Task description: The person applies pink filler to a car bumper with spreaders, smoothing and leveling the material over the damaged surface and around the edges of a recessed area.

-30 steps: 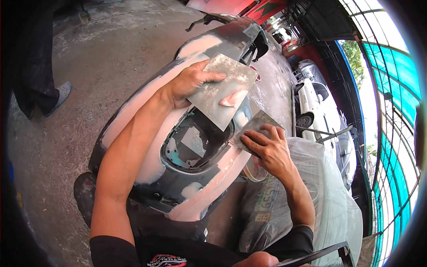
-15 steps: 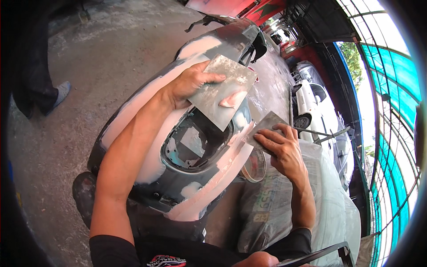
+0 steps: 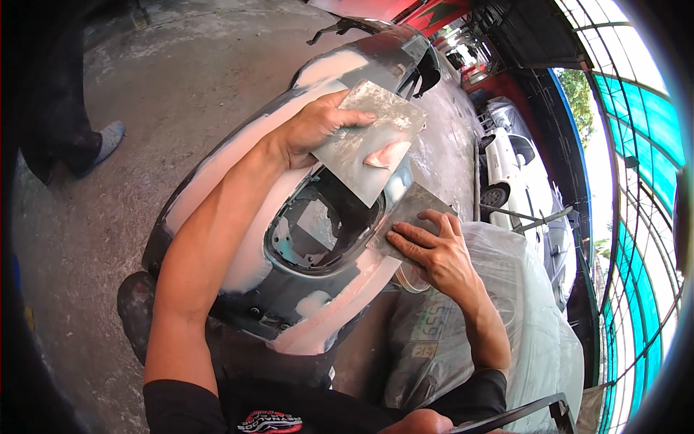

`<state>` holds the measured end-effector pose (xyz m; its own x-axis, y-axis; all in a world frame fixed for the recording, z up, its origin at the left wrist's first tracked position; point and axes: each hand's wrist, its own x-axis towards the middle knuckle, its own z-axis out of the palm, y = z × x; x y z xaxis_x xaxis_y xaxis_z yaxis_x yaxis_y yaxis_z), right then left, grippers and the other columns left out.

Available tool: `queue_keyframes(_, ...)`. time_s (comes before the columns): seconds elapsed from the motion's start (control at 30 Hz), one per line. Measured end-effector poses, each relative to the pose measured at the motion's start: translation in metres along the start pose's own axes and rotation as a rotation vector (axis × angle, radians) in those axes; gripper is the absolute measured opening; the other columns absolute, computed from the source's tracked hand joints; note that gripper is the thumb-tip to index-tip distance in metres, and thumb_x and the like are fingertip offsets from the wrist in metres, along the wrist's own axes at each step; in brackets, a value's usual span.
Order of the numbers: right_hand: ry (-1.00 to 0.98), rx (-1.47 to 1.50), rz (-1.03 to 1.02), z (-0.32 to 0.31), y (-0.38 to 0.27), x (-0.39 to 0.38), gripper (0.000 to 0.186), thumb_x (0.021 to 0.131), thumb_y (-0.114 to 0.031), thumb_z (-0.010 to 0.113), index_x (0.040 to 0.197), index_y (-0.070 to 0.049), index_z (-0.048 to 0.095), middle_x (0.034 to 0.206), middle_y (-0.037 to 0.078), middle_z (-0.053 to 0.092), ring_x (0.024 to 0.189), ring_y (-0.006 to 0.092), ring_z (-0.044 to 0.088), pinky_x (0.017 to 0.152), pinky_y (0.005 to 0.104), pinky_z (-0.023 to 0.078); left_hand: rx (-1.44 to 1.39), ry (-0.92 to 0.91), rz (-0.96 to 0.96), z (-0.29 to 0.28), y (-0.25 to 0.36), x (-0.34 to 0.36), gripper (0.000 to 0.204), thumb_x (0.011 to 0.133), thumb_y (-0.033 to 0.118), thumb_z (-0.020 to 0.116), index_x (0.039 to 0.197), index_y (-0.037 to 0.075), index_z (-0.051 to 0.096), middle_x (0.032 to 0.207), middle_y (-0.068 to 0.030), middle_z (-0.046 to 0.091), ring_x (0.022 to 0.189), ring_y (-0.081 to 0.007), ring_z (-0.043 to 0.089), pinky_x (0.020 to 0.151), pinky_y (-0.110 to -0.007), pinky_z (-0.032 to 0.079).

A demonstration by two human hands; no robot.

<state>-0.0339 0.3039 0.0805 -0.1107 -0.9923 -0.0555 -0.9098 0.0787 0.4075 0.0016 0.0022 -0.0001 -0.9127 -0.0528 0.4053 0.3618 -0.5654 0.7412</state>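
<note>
Beneath a left hand [image 3: 311, 135] pinching a flat plate [image 3: 350, 163] at the opening's [image 3: 334, 230] one o'clock and a right hand [image 3: 439, 253] gripping a spreader [image 3: 413, 210] at three, the car panel [image 3: 347, 273] looks about half coated in pink paste [image 3: 249, 271], a dab [image 3: 387, 154] unspread, dark patches [image 3: 275, 305] bare.

Upper garment [image 3: 242, 394]: black fabric, short-sleeved. Left sleeve [image 3: 179, 406]: black, wide and straight at the hem, ending above the elbow. Right sleeve [image 3: 473, 396]: black, likewise short. Chest marking [image 3: 269, 422]: a printed emblem in red and white, with lettering, near the lower edge of view. Left forearm [image 3: 224, 224] and right forearm [image 3: 483, 315]: bare, slimming toward the wrist. Left grip [image 3: 316, 130] and right grip [image 3: 434, 249]: ungloved. Slim dark frame [image 3: 510, 414]: angular, near the right sleeve; its kind cannot be determined from here.
</note>
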Motion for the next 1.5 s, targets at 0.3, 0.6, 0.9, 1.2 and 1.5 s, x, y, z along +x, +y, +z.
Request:
queue_keyframes(0.3,-0.028,0.037,0.026,0.006,-0.004,0.001,0.065,0.065,-0.013,0.076,0.128,-0.021,0.068,0.133,-0.006,0.064,0.121,0.0297,0.050,0.102,0.0444,0.037,-0.058,0.017,0.017,-0.001,-0.004,0.003,0.038,0.095,0.015,0.063,0.130,0.001,0.054,0.116,-0.0106,0.067,0.097,-0.0166,0.070,0.081,-0.031,0.060)
queue_keyframes(0.6,-0.038,0.005,0.057,-0.011,-0.006,-0.007,0.054,0.071,-0.015,0.072,0.125,-0.019,0.070,0.129,-0.007,0.065,0.119,0.0276,0.051,0.100,0.0436,0.038,-0.073,0.009,0.023,0.002,-0.002,0.001,0.037,0.095,0.014,0.063,0.130,0.002,0.055,0.117,-0.0098,0.067,0.097,-0.0164,0.070,0.082,-0.032,0.060)
queue_keyframes(0.9,-0.027,-0.006,0.015,-0.011,-0.016,0.002,0.049,0.075,-0.015,0.067,0.124,-0.019,0.070,0.128,-0.006,0.065,0.118,0.0281,0.051,0.097,0.0422,0.040,-0.025,0.008,0.003,0.001,0.000,0.000,0.045,0.095,0.016,0.062,0.137,0.002,0.052,0.122,-0.0104,0.065,0.103,-0.0166,0.067,0.088,-0.031,0.057)
queue_keyframes(1.2,-0.064,-0.074,-0.042,-0.007,-0.026,0.006,0.050,0.078,-0.017,0.061,0.127,-0.020,0.067,0.129,-0.003,0.062,0.118,0.0288,0.050,0.096,0.0425,0.039,-0.038,0.010,-0.003,0.004,0.002,-0.002,0.043,0.096,0.015,0.062,0.135,0.002,0.053,0.120,-0.0099,0.066,0.103,-0.0154,0.068,0.087,-0.031,0.058)
queue_keyframes(1.5,-0.109,-0.042,-0.033,-0.004,-0.032,0.004,0.054,0.078,-0.016,0.060,0.132,-0.018,0.064,0.128,0.000,0.060,0.117,0.0284,0.050,0.094,0.0422,0.040,-0.050,0.008,-0.007,0.000,-0.001,0.000,0.042,0.096,0.014,0.061,0.136,0.004,0.053,0.121,-0.0090,0.066,0.103,-0.0151,0.068,0.088,-0.031,0.058)
